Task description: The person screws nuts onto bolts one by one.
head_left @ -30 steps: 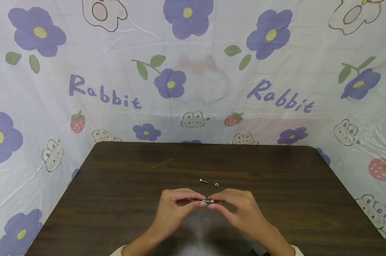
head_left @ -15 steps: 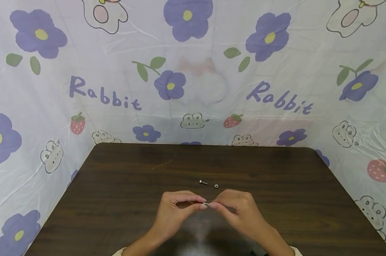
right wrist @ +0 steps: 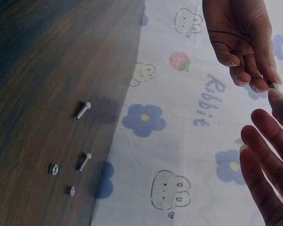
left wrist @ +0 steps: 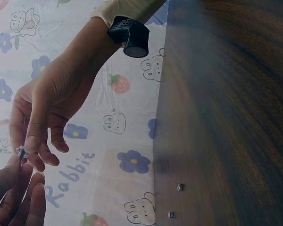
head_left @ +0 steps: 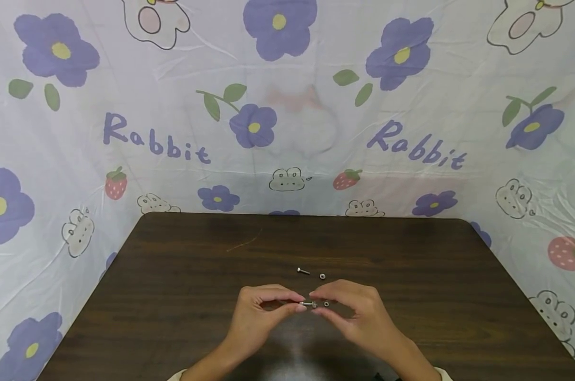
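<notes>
In the head view my left hand pinches a small metal bolt between thumb and forefinger. A nut sits at the bolt's right end. My right hand is just beside it, thumb and forefinger parted around the nut with a gap showing above and below. In the left wrist view the right hand's fingertips overlap the nut. From the right wrist, the bolt is mostly hidden by the thumbs and fingers, and the right hand's other fingers are stretched out.
On the dark wooden table lie two bolts, one upper and one lower, and two nuts, one left and one right. A patterned cloth hangs behind the table. A black device is on the right wrist.
Half a second ago my right fingertips were closed on the nut end; now they have parted and the nut shows between them. The left hand keeps its pinch on the bolt.
</notes>
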`<control>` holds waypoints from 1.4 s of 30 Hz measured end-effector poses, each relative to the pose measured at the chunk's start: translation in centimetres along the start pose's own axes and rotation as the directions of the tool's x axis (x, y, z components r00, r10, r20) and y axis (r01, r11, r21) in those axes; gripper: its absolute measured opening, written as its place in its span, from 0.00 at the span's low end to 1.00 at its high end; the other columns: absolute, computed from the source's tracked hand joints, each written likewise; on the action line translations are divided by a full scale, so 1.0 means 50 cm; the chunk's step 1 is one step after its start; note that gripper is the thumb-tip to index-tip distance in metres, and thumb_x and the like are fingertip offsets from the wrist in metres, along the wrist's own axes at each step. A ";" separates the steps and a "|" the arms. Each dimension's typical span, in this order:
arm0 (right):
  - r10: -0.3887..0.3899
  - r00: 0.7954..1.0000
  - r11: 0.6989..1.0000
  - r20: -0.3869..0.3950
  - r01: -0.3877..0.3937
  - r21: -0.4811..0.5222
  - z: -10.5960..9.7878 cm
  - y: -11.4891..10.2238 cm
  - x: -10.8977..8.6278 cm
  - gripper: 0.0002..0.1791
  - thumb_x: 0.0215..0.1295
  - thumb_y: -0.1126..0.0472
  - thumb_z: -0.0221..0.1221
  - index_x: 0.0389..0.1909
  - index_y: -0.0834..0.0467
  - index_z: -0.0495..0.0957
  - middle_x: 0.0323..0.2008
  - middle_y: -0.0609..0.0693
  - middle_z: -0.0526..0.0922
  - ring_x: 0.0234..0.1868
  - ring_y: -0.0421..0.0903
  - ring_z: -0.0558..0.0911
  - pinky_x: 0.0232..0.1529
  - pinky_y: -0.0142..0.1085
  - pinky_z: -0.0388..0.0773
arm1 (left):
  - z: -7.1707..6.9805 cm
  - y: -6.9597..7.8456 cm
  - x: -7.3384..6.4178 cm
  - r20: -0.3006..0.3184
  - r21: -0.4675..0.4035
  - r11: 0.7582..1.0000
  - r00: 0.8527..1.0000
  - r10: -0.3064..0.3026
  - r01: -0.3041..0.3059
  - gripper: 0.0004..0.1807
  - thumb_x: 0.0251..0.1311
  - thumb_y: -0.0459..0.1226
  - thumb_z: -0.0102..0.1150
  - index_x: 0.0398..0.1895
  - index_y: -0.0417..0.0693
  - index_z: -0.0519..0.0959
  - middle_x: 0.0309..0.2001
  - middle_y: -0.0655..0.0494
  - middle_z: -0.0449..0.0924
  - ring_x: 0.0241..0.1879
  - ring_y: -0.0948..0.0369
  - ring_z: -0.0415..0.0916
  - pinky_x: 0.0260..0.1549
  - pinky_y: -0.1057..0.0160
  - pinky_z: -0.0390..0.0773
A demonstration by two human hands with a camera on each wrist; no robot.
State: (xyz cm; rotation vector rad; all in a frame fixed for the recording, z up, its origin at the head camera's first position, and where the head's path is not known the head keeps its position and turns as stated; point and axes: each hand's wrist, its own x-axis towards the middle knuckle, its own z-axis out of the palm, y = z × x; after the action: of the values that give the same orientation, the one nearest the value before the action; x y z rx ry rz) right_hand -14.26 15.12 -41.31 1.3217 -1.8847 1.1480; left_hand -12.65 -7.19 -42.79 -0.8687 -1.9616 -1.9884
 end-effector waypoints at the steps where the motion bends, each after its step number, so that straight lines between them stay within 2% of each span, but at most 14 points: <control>1: -0.006 1.000 1.000 -0.001 0.006 0.001 0.000 0.001 0.000 0.10 0.66 0.61 0.68 0.44 0.62 0.85 0.38 0.53 0.88 0.37 0.48 0.88 0.43 0.30 0.84 | 0.000 0.000 0.000 -0.001 -0.002 1.000 1.000 -0.001 0.001 0.05 0.58 0.29 0.72 0.37 0.37 0.88 0.35 0.50 0.89 0.34 0.58 0.87 0.31 0.57 0.87; 4: -0.010 1.000 1.000 0.001 0.010 -0.003 0.001 0.001 0.000 0.09 0.67 0.60 0.68 0.43 0.62 0.85 0.37 0.52 0.88 0.38 0.47 0.88 0.45 0.30 0.84 | 0.000 0.002 -0.001 -0.003 -0.004 1.000 1.000 -0.005 0.005 0.05 0.57 0.29 0.72 0.37 0.37 0.88 0.35 0.49 0.89 0.35 0.58 0.87 0.31 0.58 0.87; 15: 0.023 0.999 1.000 0.031 -0.023 0.019 -0.001 0.000 -0.004 0.04 0.69 0.63 0.65 0.38 0.59 0.86 0.34 0.49 0.87 0.35 0.43 0.87 0.40 0.29 0.84 | 0.003 0.005 0.003 0.023 -0.024 1.000 1.000 0.002 -0.001 0.05 0.58 0.29 0.71 0.37 0.37 0.88 0.36 0.49 0.89 0.35 0.56 0.87 0.33 0.56 0.87; 22: 0.031 0.999 0.999 0.033 -0.033 0.037 -0.001 0.001 -0.004 0.07 0.73 0.64 0.60 0.35 0.56 0.86 0.32 0.48 0.87 0.34 0.43 0.87 0.39 0.30 0.84 | 0.008 0.005 0.004 0.007 -0.022 1.000 1.000 0.012 -0.011 0.05 0.57 0.29 0.72 0.36 0.36 0.88 0.35 0.49 0.89 0.34 0.58 0.87 0.30 0.57 0.87; 26: 0.082 0.995 0.996 0.051 -0.084 0.033 -0.004 -0.004 -0.006 0.08 0.75 0.61 0.59 0.40 0.58 0.86 0.35 0.50 0.88 0.36 0.43 0.87 0.42 0.31 0.84 | 0.008 0.006 0.004 0.000 -0.024 1.000 1.000 0.007 -0.007 0.05 0.57 0.29 0.72 0.36 0.36 0.88 0.35 0.49 0.89 0.34 0.58 0.87 0.30 0.57 0.87; 29: 0.112 0.992 0.993 0.050 -0.114 0.042 -0.005 -0.008 -0.006 0.12 0.70 0.57 0.64 0.47 0.62 0.84 0.40 0.53 0.88 0.38 0.44 0.88 0.42 0.30 0.84 | 0.007 0.006 0.005 -0.005 -0.014 1.000 1.000 0.011 -0.011 0.05 0.57 0.29 0.72 0.36 0.37 0.88 0.35 0.49 0.89 0.34 0.58 0.87 0.31 0.57 0.87; 33: 0.062 0.998 0.997 0.012 -0.063 0.045 -0.003 -0.005 -0.003 0.17 0.64 0.59 0.70 0.49 0.64 0.83 0.40 0.54 0.88 0.36 0.45 0.87 0.39 0.28 0.84 | 0.006 0.007 0.006 -0.009 -0.006 1.000 1.000 0.018 -0.018 0.05 0.57 0.29 0.72 0.36 0.35 0.88 0.34 0.49 0.89 0.34 0.59 0.87 0.30 0.57 0.87; 37: 0.006 1.000 0.999 -0.007 -0.006 0.034 -0.003 0.000 0.000 0.12 0.65 0.62 0.69 0.45 0.63 0.84 0.37 0.54 0.88 0.33 0.45 0.87 0.38 0.27 0.83 | 0.006 0.007 0.006 -0.004 -0.024 1.000 1.000 0.014 -0.014 0.05 0.57 0.28 0.72 0.36 0.35 0.88 0.35 0.48 0.88 0.34 0.58 0.87 0.31 0.56 0.87; 42: -0.007 1.000 1.000 -0.006 0.007 0.024 -0.002 -0.001 0.001 0.08 0.67 0.61 0.67 0.41 0.62 0.85 0.34 0.51 0.88 0.32 0.43 0.86 0.37 0.29 0.84 | 0.005 0.007 0.004 0.003 -0.031 0.999 1.000 0.007 -0.007 0.05 0.57 0.28 0.71 0.37 0.37 0.88 0.35 0.48 0.89 0.35 0.56 0.88 0.32 0.55 0.87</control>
State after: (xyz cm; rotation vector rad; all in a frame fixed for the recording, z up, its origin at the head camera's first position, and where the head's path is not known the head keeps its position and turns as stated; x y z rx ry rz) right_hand -14.23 15.16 -41.20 1.3347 -1.8664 1.1730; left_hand -12.54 -6.91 -42.39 -0.8849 -1.9312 -2.0202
